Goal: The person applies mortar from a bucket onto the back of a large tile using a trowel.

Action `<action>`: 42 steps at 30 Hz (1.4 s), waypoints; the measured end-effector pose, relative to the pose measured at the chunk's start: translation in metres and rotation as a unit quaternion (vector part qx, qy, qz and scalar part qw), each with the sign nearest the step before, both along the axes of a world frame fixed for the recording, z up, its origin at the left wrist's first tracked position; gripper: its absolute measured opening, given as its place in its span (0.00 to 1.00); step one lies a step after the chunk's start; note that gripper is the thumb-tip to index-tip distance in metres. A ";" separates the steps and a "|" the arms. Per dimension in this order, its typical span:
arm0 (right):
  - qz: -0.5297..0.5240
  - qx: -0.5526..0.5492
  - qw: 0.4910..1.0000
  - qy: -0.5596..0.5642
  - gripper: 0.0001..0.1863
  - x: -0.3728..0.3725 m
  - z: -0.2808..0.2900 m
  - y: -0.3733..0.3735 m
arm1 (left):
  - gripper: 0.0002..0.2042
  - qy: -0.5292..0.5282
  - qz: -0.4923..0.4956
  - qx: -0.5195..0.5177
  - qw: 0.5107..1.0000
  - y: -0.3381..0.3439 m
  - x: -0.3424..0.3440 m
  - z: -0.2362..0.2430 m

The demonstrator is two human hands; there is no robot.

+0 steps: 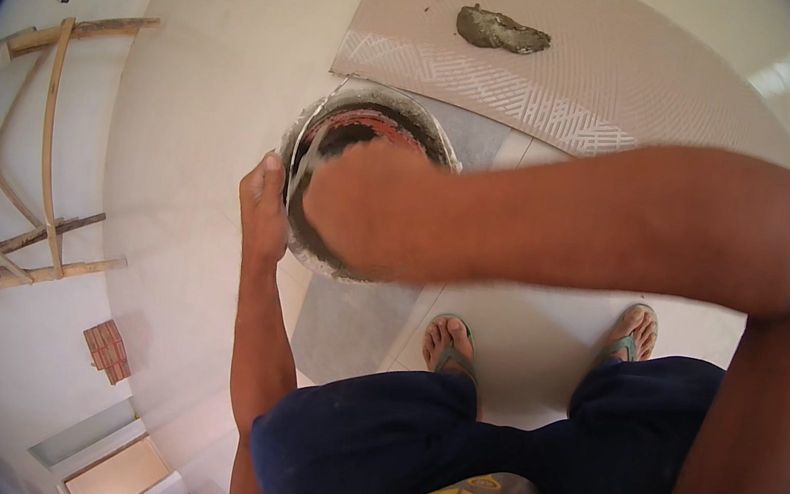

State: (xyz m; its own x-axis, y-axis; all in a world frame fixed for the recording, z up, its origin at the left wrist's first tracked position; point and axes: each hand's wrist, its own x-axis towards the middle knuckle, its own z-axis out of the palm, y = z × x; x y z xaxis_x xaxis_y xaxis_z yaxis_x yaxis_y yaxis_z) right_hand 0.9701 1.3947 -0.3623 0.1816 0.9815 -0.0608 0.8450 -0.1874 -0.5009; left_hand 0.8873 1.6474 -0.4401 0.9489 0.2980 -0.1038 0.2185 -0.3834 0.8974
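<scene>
A bucket (385, 102) with mortar-crusted rim and dark wet mix inside stands on the floor. My left hand (265, 203) grips its left side, thumb at the rim. My right hand (356, 201) is down inside the bucket, blurred, its fingers too smeared to make out. A pale narrow strip shows beside it in the bucket, too unclear to name. Just beyond the bucket lies a large beige tile (638, 99) with combed ridges and a pale hatched band, bearing a lump of grey mortar (501, 30).
My sandalled feet (447, 345) are on the pale tiled floor (184, 167) below the bucket. Wooden poles and planks (50, 148) are at the left, with a stack of reddish bricks (106, 348) below them and a doorway (116, 471) at the lower left.
</scene>
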 end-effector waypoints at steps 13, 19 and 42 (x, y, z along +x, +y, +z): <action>-0.049 -0.068 0.995 0.044 0.20 0.015 -0.067 -0.054 | 0.24 -0.015 0.030 -0.085 0.996 -0.003 0.014 -0.014; -0.092 -0.042 0.993 0.056 0.12 -0.019 -0.031 -0.026 | 0.24 -0.048 0.120 -0.189 0.973 -0.015 0.001 -0.036; -0.133 -0.178 0.961 0.163 0.18 0.017 -0.133 -0.051 | 0.14 -0.094 0.060 0.099 0.989 -0.045 0.010 -0.009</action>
